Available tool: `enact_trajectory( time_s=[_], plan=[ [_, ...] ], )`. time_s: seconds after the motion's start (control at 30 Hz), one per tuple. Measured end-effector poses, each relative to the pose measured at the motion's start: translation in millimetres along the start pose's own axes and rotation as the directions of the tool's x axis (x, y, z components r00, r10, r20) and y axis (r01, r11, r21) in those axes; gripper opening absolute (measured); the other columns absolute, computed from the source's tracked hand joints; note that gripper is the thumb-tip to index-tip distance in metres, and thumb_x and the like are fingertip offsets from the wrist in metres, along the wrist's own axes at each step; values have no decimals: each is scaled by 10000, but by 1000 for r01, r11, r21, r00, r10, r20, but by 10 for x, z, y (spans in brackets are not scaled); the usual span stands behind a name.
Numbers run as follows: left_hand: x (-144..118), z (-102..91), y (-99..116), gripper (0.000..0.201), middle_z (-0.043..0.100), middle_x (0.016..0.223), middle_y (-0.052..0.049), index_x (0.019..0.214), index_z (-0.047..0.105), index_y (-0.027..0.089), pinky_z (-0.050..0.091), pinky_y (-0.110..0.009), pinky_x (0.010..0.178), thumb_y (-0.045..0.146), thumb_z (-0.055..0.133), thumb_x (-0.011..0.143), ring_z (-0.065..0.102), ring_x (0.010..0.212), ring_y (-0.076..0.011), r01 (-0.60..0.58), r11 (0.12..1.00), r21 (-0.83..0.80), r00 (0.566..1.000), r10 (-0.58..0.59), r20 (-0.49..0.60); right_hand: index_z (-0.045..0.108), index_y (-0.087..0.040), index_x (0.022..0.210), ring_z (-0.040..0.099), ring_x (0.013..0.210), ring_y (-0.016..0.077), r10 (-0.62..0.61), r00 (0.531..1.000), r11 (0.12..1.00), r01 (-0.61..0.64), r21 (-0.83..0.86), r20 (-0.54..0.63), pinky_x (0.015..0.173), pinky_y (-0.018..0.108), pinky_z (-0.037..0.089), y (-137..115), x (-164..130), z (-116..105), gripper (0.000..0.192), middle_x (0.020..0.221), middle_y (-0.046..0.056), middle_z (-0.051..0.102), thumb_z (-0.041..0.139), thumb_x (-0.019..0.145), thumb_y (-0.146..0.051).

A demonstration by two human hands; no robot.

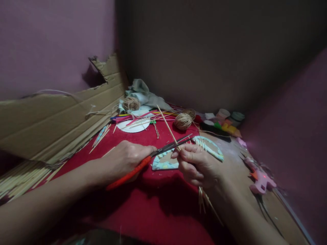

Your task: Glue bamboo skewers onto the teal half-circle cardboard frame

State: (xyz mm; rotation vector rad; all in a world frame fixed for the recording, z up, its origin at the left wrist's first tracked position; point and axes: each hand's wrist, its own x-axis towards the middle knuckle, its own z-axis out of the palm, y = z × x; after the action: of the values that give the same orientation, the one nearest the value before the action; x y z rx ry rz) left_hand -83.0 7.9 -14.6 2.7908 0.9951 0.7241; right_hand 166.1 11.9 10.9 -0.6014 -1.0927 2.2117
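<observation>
"What do you have on the left hand (125,156)?"

"Through my head feed, I see it curled around the orange-handled scissors (131,173), blades pointing to the right. The handle mostly hides the fingers underneath, so I can't read each one."

"And the right hand (196,165)?"

"Fingertips pinched on the lower end of a thin wooden stick (167,126), other fingers folded in. The stick slants up and away to the left."

"Where is it against the blades?"

"It crosses them just beside the right fingertips. I can't tell whether it sits between them."

"Anything near?"

"Two pieces with pale blue rims: the left piece (166,165) on the red cloth (114,211), partly behind the right hand, and the right piece (217,149) beyond it. More sticks (201,200) show below that hand; I can't tell if it touches them."
</observation>
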Motion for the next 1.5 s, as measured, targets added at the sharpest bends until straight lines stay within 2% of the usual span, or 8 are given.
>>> enact_trajectory(
  time_s=[0.33, 0.5, 0.73, 0.87, 0.97, 1.07, 1.2, 1.5],
  plan=[
    [14, -24, 23, 135, 569, 611, 25, 911, 544, 205, 298, -267, 499, 168, 415, 898, 466, 487, -131, 98, 993, 63, 983, -106, 152, 706, -151, 875, 163, 264, 9, -73, 992, 994, 63, -92, -106, 242, 125, 260, 36, 15, 74, 187, 389, -98, 467, 714, 810, -326],
    [82, -137, -35, 260, 698, 1091, -66, 1148, 561, 218, 464, -276, 755, 312, 400, 967, 653, 904, -190, 134, 991, -22, 983, -130, 130, 692, -170, 832, 144, 289, 10, -187, 953, 980, 164, -113, -236, 253, 116, 249, -59, -50, 65, 134, 398, -106, 444, 709, 815, -301],
    [181, -119, -294, 284, 691, 935, -154, 959, 612, 153, 429, -309, 616, 397, 490, 882, 643, 789, -257, 455, 813, 364, 810, -547, 210, 704, -157, 864, 281, 277, 42, -278, 915, 956, 233, -178, -293, 260, 141, 281, -17, -59, 2, 150, 406, -68, 514, 659, 833, -296],
    [265, -242, -333, 392, 640, 997, -164, 1078, 626, 124, 466, -367, 765, 418, 556, 827, 605, 898, -276, 375, 876, 302, 897, -425, 118, 720, -144, 933, 339, 277, 53, -281, 915, 946, 212, -246, -290, 273, 144, 269, 49, -40, 29, 210, 393, -60, 532, 644, 848, -321],
    [432, -318, -167, 464, 656, 940, -116, 1106, 631, 131, 483, -350, 739, 504, 563, 837, 607, 831, -230, 428, 903, -46, 904, -428, -4, 722, -138, 943, 338, 276, 46, -298, 902, 929, 200, -311, -311, 277, 145, 242, 66, -59, 66, 252, 396, -69, 524, 649, 847, -360],
    [641, -287, 73, 427, 642, 707, -28, 928, 645, 147, 436, -229, 503, 561, 577, 846, 569, 560, -123, 490, 588, -644, 858, -457, 235, 711, -140, 899, 328, 276, 35, -280, 915, 915, 162, -370, -292, 283, 145, 209, 92, -83, 118, 274, 414, -64, 537, 642, 850, -401],
    [804, -168, 268, 371, 637, 580, -29, 735, 625, 118, 372, -171, 343, 456, 592, 884, 540, 416, -91, 447, 68, -892, 827, -412, 383, 684, -156, 863, 311, 296, 22, -271, 925, 899, 145, -413, -266, 307, 146, 172, 136, -105, 185, 266, 435, -66, 536, 630, 862, -416],
    [730, -85, 283, 336, 684, 554, -77, 702, 635, 93, 488, -214, 324, 305, 521, 937, 591, 390, -137, 386, -139, -912, 847, -338, 410, 666, -158, 806, 316, 373, 34, -251, 937, 929, 163, -333, -242, 346, 164, 173, 187, -107, 215, 217, 466, -71, 467, 676, 827, -374]
  ],
)
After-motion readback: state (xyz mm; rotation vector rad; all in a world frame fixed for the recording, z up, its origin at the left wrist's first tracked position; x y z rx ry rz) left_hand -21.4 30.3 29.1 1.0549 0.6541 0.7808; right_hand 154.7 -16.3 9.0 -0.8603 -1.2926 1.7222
